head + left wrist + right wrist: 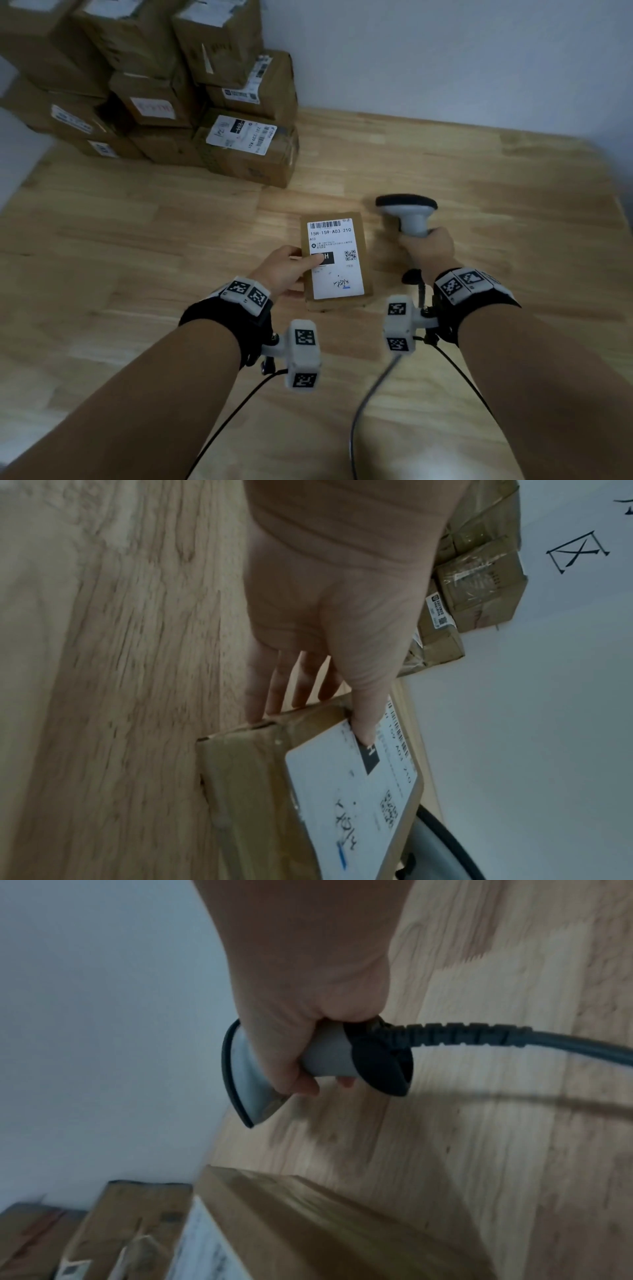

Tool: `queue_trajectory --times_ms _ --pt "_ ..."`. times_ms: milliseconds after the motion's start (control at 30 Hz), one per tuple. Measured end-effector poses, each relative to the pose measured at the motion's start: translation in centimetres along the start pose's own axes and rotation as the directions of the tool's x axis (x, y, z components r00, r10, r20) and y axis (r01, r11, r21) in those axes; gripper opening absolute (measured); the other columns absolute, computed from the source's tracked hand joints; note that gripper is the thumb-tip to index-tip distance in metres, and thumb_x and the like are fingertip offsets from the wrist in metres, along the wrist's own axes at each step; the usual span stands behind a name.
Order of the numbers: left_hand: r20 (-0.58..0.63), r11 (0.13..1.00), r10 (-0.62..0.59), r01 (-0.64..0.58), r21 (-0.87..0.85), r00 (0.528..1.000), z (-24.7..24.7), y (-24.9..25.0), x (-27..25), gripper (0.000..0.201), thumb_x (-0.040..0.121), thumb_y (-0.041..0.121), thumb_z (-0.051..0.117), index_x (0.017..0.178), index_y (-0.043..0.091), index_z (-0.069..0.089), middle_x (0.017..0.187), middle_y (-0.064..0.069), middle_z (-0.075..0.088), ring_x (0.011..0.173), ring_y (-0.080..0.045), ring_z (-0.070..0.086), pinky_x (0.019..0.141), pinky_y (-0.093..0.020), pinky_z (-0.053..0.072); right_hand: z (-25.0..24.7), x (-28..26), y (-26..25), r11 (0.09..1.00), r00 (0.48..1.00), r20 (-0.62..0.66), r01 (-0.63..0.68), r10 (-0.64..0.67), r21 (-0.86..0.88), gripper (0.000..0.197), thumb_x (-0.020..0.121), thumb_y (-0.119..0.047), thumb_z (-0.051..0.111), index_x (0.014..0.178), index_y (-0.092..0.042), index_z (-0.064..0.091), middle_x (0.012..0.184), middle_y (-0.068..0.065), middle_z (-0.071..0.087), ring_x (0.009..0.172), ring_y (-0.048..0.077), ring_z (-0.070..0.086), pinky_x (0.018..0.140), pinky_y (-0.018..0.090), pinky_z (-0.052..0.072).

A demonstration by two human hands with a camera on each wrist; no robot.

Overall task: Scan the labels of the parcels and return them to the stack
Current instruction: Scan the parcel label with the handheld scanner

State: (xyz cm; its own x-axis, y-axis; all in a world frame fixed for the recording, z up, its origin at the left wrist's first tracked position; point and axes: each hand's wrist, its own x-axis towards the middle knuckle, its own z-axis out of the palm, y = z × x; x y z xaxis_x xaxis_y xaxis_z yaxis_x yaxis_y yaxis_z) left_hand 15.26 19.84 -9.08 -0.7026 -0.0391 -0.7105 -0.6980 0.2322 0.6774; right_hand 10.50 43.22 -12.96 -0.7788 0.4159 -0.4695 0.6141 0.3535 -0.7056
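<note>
A small flat cardboard parcel (337, 263) with a white label (334, 274) facing up is held just above the wooden table. My left hand (289, 270) grips its left edge, thumb on the label and fingers underneath; the left wrist view shows that hand (329, 631) and the parcel (274, 791) close up. My right hand (428, 250) grips the handle of a grey barcode scanner (407, 214) to the right of the parcel, head pointing away. In the right wrist view the scanner (308, 1066) sits in my fist, above the parcel's edge (308, 1226).
A stack of brown parcels (191, 89) stands at the table's back left against the white wall. The scanner's dark cable (373, 394) trails toward me between my arms. The wooden table (479, 178) spreads right and front.
</note>
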Motion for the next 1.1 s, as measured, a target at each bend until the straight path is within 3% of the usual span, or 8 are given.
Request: queue_trajectory --times_ms 100,200,267,333,500,733,900,1100 --pt "-0.018 0.998 0.059 -0.058 0.035 0.998 0.3 -0.1 -0.6 0.041 0.090 0.029 0.062 0.123 0.009 0.051 0.112 -0.009 0.063 0.086 -0.020 0.063 0.066 -0.038 0.056 -1.3 -2.1 -1.2 0.995 0.997 0.081 0.009 -0.017 0.095 0.043 0.073 -0.005 0.070 0.110 -0.003 0.047 0.097 0.022 0.061 0.081 0.036 0.065 0.067 0.049 0.056" --pt "-0.049 0.995 0.087 -0.084 0.061 0.995 0.6 -0.3 -1.3 0.047 0.090 0.030 0.062 0.128 0.005 0.049 0.124 -0.014 0.062 0.104 -0.029 0.063 0.079 -0.049 0.058 -2.9 -4.5 -2.0 0.988 0.984 0.149 0.076 -0.097 0.136 0.057 0.079 -0.003 0.065 0.129 -0.014 0.040 0.087 0.014 0.060 0.068 0.029 0.058 0.058 0.036 0.050" --pt "-0.038 0.991 0.104 -0.100 0.086 0.994 0.5 -0.1 -2.0 0.051 0.088 0.032 0.064 0.130 0.007 0.047 0.127 -0.014 0.061 0.110 -0.030 0.062 0.084 -0.052 0.056 -4.0 -6.9 -2.9 0.979 0.972 0.170 0.140 -0.165 0.146 0.035 0.083 -0.014 0.066 0.116 -0.010 0.055 0.074 0.007 0.057 0.067 0.024 0.053 0.057 0.031 0.045" --pt "-0.018 0.985 0.122 -0.119 0.122 0.992 0.2 0.1 -2.7 0.055 0.087 0.032 0.065 0.133 0.009 0.045 0.128 -0.013 0.060 0.112 -0.030 0.061 0.088 -0.051 0.055 -4.9 -9.2 -3.9 0.978 0.962 0.211 0.143 -0.174 0.155 0.020 0.085 -0.021 0.066 0.099 -0.008 0.061 0.073 0.006 0.057 0.067 0.021 0.054 0.060 0.029 0.045" --pt "-0.024 0.947 0.171 -0.157 0.281 0.985 -0.7 -0.2 -3.9 0.065 0.088 0.032 0.063 0.142 0.008 0.036 0.138 -0.015 0.051 0.121 -0.030 0.053 0.102 -0.045 0.047 -5.3 -13.4 -6.2 0.989 0.918 0.368 0.133 -0.148 0.065 0.003 0.087 -0.004 0.059 0.088 -0.002 0.061 0.072 0.013 0.062 0.059 0.024 0.062 0.059 0.033 0.053" --pt "-0.023 0.911 0.221 -0.198 0.363 0.975 -3.0 -0.1 -5.1 0.045 0.090 0.031 0.056 0.129 0.009 0.048 0.132 -0.014 0.053 0.114 -0.031 0.057 0.100 -0.045 0.048 -3.7 -17.7 -8.9 0.999 0.956 0.288 0.036 -0.045 0.037 0.025 0.082 -0.026 0.065 0.071 -0.006 0.058 0.057 0.007 0.050 0.048 0.020 0.045 0.048 0.025 0.038" --pt "-0.013 0.897 0.254 -0.231 0.376 0.967 -4.9 -0.6 -5.0 0.042 0.091 0.032 0.056 0.125 0.008 0.052 0.129 -0.014 0.054 0.114 -0.030 0.057 0.101 -0.045 0.047 -2.2 -19.2 -9.0 0.999 0.959 0.282 -0.012 -0.001 0.046 0.024 0.086 -0.018 0.061 0.067 -0.007 0.051 0.057 0.006 0.045 0.044 0.017 0.040 0.037 0.013 0.033" --pt "0.032 0.871 0.291 -0.279 0.404 0.956 -5.8 -1.2 -4.4 0.039 0.092 0.031 0.055 0.122 0.007 0.054 0.123 -0.014 0.057 0.109 -0.031 0.059 0.097 -0.044 0.049 -2.1 -20.3 -7.8 0.998 0.977 0.209 0.043 -0.051 0.042 0.027 0.087 -0.008 0.054 0.061 -0.005 0.049 0.053 0.008 0.044 0.033 0.013 0.039 0.034 0.013 0.030"
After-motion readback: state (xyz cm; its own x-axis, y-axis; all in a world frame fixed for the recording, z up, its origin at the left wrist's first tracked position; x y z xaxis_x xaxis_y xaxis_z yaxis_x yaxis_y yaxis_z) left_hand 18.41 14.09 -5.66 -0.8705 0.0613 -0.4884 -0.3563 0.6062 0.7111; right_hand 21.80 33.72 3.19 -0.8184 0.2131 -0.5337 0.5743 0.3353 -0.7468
